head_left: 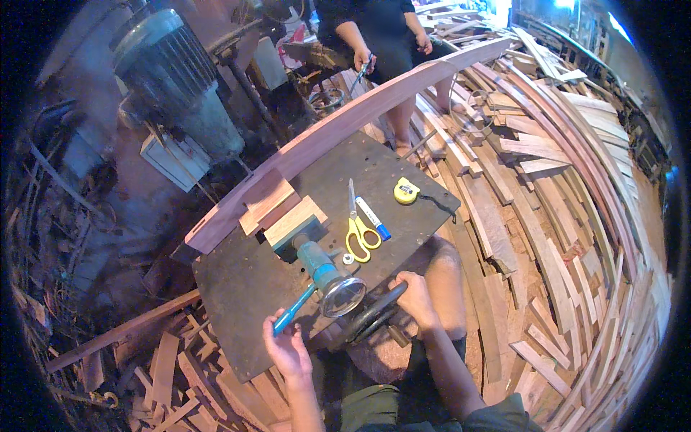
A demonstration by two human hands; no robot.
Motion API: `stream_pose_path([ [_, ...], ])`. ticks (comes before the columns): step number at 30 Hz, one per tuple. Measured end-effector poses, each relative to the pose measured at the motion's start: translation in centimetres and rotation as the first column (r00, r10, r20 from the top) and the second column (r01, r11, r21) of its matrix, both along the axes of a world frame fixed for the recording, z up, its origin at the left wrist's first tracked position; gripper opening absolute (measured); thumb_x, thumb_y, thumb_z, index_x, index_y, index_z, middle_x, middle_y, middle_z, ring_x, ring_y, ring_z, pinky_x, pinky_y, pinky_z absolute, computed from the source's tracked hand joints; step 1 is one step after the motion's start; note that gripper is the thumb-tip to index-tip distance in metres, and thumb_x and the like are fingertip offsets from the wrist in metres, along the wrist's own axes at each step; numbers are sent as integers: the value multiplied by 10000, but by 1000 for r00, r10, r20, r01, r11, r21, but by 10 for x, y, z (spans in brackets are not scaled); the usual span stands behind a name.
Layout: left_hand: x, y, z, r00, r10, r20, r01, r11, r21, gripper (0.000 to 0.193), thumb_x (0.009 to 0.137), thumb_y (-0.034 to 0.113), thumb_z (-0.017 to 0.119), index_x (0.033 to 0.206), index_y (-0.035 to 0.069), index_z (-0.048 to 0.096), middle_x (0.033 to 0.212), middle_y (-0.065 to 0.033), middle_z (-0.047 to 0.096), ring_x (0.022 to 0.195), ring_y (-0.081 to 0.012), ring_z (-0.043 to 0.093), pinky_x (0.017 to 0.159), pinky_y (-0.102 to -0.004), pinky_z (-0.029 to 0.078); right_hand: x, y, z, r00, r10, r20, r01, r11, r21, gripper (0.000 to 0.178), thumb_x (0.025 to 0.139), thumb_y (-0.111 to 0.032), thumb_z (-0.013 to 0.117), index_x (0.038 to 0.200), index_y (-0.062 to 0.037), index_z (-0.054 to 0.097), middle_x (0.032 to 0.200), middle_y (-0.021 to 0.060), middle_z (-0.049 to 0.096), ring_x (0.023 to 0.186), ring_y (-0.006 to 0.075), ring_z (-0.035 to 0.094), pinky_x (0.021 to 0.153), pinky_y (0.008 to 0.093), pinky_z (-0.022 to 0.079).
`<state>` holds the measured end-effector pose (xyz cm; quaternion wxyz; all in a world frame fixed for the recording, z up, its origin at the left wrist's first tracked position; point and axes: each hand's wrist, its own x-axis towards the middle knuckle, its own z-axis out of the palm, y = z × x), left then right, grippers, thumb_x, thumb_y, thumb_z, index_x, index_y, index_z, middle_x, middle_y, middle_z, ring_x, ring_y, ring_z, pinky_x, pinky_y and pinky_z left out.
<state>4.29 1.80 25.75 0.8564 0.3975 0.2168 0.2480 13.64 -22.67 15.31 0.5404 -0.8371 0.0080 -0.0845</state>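
Note:
My left hand (290, 353) is closed around the blue lever (291, 314) of a teal clamp (315, 261) on the dark metal table (237, 309). My right hand (414, 294) grips the rim of a black handwheel (376, 314) below the table's near edge. The clamp's square plate touches a wooden block (296, 219). Beyond it, another wooden block (270, 203) lies against a long, slightly curved reddish plank (338, 122), which stands on edge across the table's far side. Right of the clamp lie yellow-handled scissors (362, 239), a white marker with a blue cap (372, 218) and a yellow tape measure (406, 190).
A large motor-driven machine (169, 79) stands at the far left, its lower end close to the plank. Across the plank, a person (371, 21) in dark clothes holds a thin tool. Piles of wood strips (533, 216) cover the floor on the right, with offcuts (165, 367) at lower left.

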Motion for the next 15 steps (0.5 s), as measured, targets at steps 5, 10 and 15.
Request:
stream_pose_path([
  [5, -6, 16, -9, 973, 120, 196, -8, 871, -492, 298, 892, 396, 505, 953, 111, 566, 1041, -52, 640, 880, -177, 590, 737, -326, 456, -5, 1, -9, 999, -13, 29, 13, 1000, 2, 183, 743, -81, 655, 662, 15, 522, 653, 233, 537, 656, 426, 554, 600, 422, 438],
  [10, 59, 52, -57, 531, -106, 840, 395, 909, -135, 306, 891, 374, 480, 925, 96, 603, 868, -53, 634, 842, -199, 589, 719, -341, 444, -12, 9, 2, 999, 15, 50, -16, 1000, 23, 69, 714, -5, 596, 749, -4, 536, 673, 232, 546, 657, 405, 560, 631, 422, 447],
  [15, 23, 18, -34, 904, 306, 298, 66, 589, -806, 345, 908, 414, 440, 781, 110, 543, 699, -35, 543, 725, -189, 558, 729, -341, 444, 0, -9, -17, 999, 4, 42, 2, 990, -138, 128, 667, 40, 533, 778, -16, 561, 736, 255, 585, 770, 442, 592, 687, 442, 457],
])
